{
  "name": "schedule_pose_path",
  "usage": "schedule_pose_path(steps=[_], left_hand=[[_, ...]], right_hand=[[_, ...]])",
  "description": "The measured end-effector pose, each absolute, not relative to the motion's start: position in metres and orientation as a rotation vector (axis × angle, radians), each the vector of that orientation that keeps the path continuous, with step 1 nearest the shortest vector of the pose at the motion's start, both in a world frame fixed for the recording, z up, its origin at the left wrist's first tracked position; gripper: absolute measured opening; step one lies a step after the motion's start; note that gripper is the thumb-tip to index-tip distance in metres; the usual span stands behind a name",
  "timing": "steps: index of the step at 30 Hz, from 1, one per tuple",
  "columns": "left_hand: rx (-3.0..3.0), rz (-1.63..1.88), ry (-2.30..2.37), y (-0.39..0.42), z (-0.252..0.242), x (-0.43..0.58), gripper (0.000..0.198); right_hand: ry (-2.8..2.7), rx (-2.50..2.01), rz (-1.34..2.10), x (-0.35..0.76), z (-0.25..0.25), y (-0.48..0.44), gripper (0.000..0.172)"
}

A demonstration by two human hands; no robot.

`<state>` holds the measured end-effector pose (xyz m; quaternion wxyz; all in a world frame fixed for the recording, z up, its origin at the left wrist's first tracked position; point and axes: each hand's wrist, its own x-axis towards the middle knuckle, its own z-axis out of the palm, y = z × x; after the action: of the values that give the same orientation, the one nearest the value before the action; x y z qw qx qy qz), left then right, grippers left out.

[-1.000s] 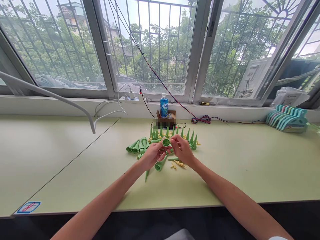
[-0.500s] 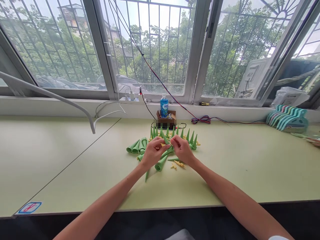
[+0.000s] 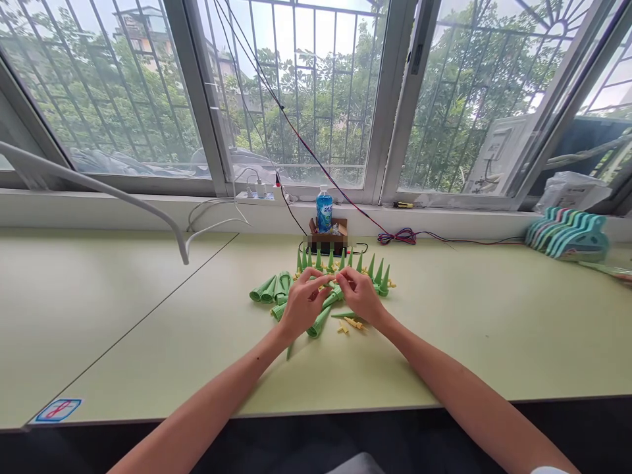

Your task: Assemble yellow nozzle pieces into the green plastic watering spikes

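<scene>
Where fingers (image 3: pixel 349 278) block view, green cones (image 3: pixel 320 321), part-hidden

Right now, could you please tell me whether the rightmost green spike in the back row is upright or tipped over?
Upright: the green spike points its narrow tip upward, with its wider end down toward the table.

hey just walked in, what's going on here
A person is working with small green and yellow parts at a table. The left hand and right hand are close together, fingertips nearly meeting; what is between them is too hidden to tell. Behind them is a row of upright green cones. Larger green cones lie to the left, and loose yellow pieces lie just in front of the right hand.
</scene>
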<state>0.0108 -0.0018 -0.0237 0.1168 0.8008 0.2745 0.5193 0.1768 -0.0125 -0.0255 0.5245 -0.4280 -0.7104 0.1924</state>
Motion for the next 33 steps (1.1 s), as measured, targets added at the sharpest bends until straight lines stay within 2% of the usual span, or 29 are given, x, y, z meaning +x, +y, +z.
schedule_pose_path(steps=[5, 11, 16, 20, 28, 33], left_hand=[[2.181, 1.441, 0.908, -0.007, -0.016, 0.013, 0.016], [1.81, 1.305, 0.874, -0.009, -0.012, 0.017, 0.027], [1.592, 1.012, 0.843, -0.008, -0.01, 0.017, 0.052], [1.534, 0.918, 0.784, -0.008, -0.01, 0.014, 0.05], [1.758, 1.028, 0.78, -0.009, -0.013, 0.012, 0.037], [2.019, 1.273, 0.931, -0.008, -0.015, 0.015, 0.04]], right_hand=[[-1.677, -1.013, 0.446, 0.177, -0.025, -0.012, 0.032], [-1.587, -1.026, 0.373, 0.18, -0.024, -0.012, 0.031], [-1.642, -0.983, 0.315, 0.179, -0.023, -0.014, 0.029], [-1.689, -0.946, 0.308, 0.177, -0.022, -0.016, 0.029], [-1.648, -0.953, 0.432, 0.178, -0.024, -0.014, 0.03], [-1.61, -0.97, 0.561, 0.179, -0.027, -0.011, 0.035]])
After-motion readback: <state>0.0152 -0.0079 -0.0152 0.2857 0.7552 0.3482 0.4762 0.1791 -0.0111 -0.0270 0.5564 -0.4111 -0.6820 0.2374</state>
